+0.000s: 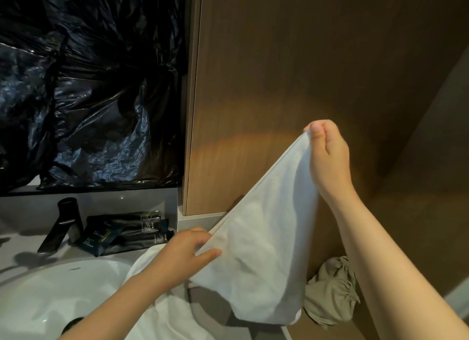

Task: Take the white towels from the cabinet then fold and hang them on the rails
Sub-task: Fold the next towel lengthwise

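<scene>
Towel [264, 258] stretches between raised right grip [327, 157] and lower left grip [187, 251].

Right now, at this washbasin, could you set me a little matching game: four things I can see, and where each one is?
1 white towel
2 black tap
3 crumpled grey cloth
4 black toiletry packets

A bunched at lower right
B pinched by left hand and right hand
C lying just right of the tap
D standing behind the white basin

Pairs: 1-B, 2-D, 3-A, 4-C
</scene>
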